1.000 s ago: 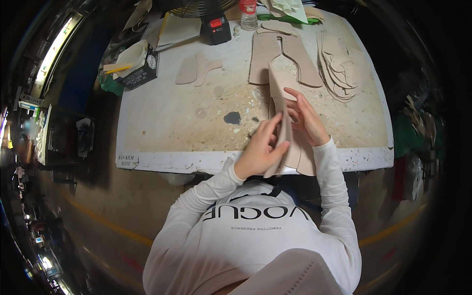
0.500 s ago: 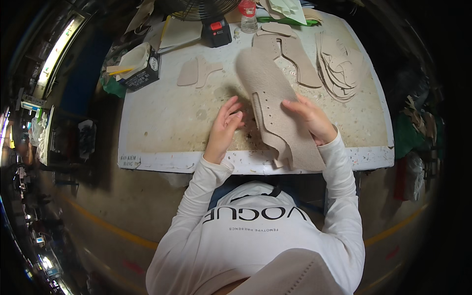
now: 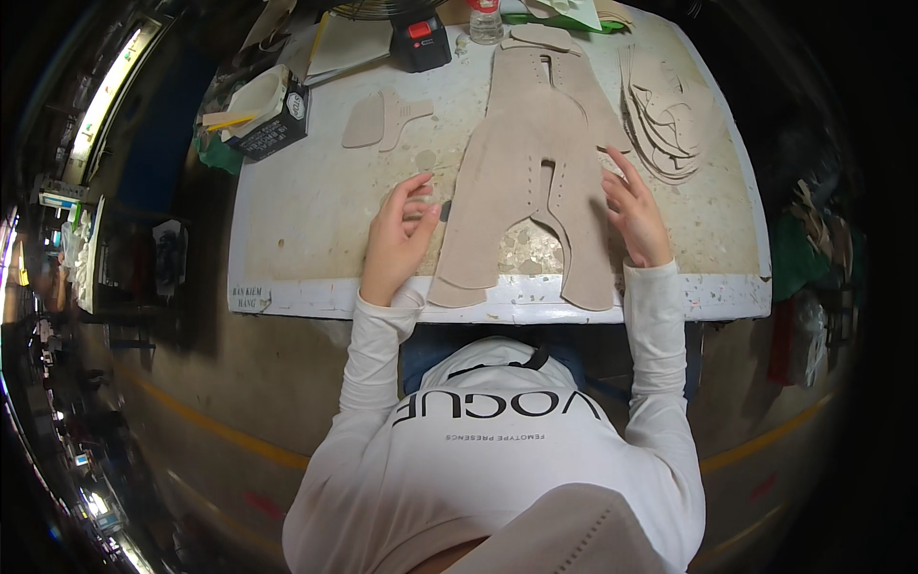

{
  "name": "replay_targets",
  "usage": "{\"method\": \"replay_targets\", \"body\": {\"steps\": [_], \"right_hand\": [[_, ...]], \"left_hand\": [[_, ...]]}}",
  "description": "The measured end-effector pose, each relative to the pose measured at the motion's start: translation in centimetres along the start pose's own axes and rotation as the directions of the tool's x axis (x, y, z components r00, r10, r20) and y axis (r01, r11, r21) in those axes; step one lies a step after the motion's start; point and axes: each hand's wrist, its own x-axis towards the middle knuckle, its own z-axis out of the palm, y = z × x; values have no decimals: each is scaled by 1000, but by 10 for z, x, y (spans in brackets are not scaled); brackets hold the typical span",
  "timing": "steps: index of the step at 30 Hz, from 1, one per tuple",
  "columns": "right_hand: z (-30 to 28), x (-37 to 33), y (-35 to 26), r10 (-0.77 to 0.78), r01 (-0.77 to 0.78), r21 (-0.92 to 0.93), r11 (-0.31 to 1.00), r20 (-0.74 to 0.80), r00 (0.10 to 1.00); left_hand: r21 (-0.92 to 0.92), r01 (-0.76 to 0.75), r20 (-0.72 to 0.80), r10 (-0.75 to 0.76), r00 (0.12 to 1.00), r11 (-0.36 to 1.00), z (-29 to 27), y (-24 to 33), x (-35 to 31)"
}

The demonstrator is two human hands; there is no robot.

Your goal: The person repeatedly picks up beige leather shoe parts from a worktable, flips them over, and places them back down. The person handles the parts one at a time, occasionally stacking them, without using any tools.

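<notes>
A beige leather shoe-upper piece (image 3: pixel 512 187), with a slot and rows of punched holes, lies flat before me, its two legs toward the table's near edge. Farther back it overlaps a similar cut piece (image 3: pixel 521 72). My left hand (image 3: pixel 400 237) hovers just left of the near piece, fingers loosely bent and apart, holding nothing. On the other side, my right hand (image 3: pixel 636 215) is by the piece's right edge, index finger stretched out. Nothing is in it; whether its fingertips touch the leather, I cannot tell.
Small beige cut pieces (image 3: pixel 387 120) lie left of centre. Several curved pieces are piled (image 3: pixel 660 115) at the right. A dark box with a white tray (image 3: pixel 273 115) stands at the left, a black-and-red battery pack (image 3: pixel 421 43) and a clear bottle (image 3: pixel 486 24) at the back.
The leather piece, tilted up in my right hand before, now lies spread flat on the table. My right hand has let go and moved right; my left hand has moved slightly left.
</notes>
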Motion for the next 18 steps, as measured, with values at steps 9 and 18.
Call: {"method": "replay_targets", "body": {"steps": [9, 18], "right_hand": [[-18, -12, 43, -398, 389, -542, 745, 108, 911], [5, -16, -25, -609, 601, -642, 475, 253, 752]], "left_hand": [[489, -177, 14, 196, 981, 854, 62, 0, 1], [156, -257, 88, 246, 965, 954, 50, 32, 6]]}}
